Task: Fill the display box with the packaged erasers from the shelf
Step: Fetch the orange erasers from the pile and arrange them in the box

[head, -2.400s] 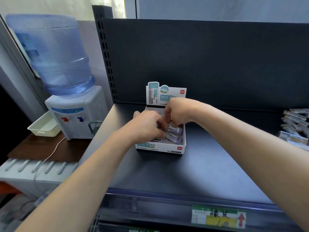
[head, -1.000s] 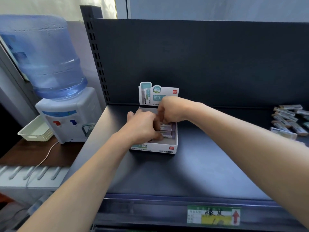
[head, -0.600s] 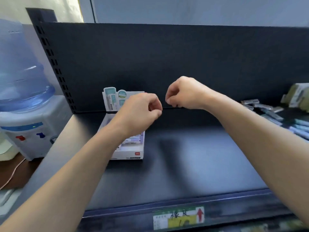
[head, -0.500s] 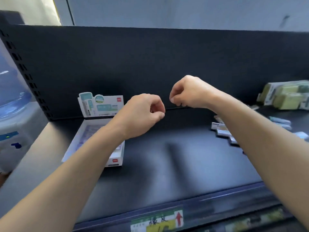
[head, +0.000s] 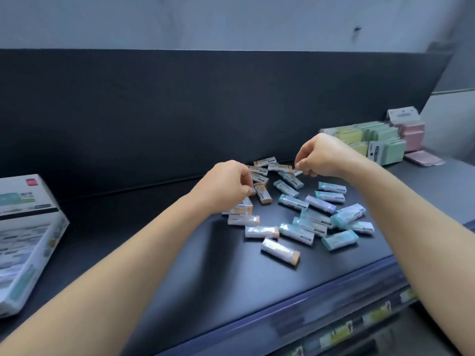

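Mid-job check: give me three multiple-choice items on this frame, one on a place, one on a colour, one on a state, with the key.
1. The display box sits:
A. at far left
B. behind the pile
C. at far right

2. The nearest loose eraser has an end cap that is:
A. teal
B. tan
C. red

3. The left hand is:
A. flat on the shelf
B. inside the box
C. curled at the pile's left edge

Key: A, box at the left frame edge; B, tan tip facing the camera; C, fingers bent over erasers.

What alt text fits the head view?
Both hands, left hand and right hand, reach into loose erasers scattered on a dark shelf. The display box sits far left, apart from them.
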A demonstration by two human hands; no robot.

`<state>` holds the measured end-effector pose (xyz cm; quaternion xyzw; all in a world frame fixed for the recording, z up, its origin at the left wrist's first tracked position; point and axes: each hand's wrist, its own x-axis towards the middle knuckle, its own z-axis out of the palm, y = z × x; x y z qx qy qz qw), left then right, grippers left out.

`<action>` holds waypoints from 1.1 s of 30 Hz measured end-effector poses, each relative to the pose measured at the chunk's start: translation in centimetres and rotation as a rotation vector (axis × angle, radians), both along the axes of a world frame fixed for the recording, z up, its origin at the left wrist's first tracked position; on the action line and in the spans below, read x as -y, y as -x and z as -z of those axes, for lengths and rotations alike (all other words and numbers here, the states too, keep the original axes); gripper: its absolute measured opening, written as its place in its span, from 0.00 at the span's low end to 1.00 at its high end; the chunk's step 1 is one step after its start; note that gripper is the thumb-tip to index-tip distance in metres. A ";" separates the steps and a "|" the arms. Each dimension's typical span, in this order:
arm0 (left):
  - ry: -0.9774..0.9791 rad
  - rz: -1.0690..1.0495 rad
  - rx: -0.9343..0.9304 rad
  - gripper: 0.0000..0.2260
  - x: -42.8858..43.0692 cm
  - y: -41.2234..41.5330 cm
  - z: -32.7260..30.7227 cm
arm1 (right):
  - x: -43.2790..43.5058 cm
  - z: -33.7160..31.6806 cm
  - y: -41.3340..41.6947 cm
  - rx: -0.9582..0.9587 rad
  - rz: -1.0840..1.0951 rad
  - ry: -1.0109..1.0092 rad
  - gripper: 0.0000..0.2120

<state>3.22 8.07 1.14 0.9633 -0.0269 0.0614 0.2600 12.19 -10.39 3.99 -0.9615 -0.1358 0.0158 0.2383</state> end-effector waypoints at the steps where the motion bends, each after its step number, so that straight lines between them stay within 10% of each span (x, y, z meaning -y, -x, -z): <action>1: -0.001 -0.013 -0.009 0.04 0.6 -0.6 0.3 | 0.5 0.2 -0.6 -0.006 -0.002 0.005 0.10; 21: -0.030 -0.193 -0.062 0.06 7.2 -8.3 1.8 | 5.2 3.0 -8.6 -0.076 -0.138 0.051 0.10; 33: -0.038 0.198 -0.484 0.05 8.8 -5.9 -0.1 | 4.0 1.6 -7.8 -0.303 -0.423 0.370 0.14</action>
